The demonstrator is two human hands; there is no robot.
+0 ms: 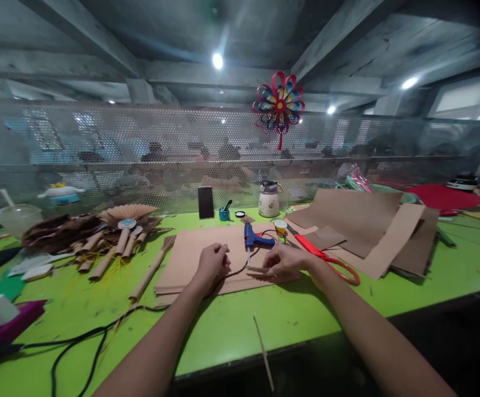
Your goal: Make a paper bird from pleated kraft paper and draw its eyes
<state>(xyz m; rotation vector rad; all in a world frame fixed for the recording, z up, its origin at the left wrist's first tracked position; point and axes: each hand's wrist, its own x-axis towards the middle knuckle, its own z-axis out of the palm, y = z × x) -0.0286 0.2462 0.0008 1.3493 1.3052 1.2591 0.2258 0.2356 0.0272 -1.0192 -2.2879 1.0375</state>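
Observation:
My left hand [214, 262] is closed, fingers curled in, over a stack of brown card sheets [190, 242]; what it holds, if anything, is hidden. Between the fingertips of my right hand [281, 259] is a thin brown paper strip [257, 269], low above the same stack. A blue glue gun [260, 238] rests on the sheets just beyond both hands, and a whitish stick [248, 257] shows below it. Its black cord [236, 272] passes between my hands. Orange-handled scissors [314, 246] lie beside my right wrist.
Paper fans with rolled handles [126, 237] are piled left, near a single rolled tube [151, 270]. Large brown sheets [359, 220] spread at right. A phone [205, 202], a blue pot [224, 214] and a jug [269, 199] stand behind. A thin stick [263, 353] overhangs the front edge.

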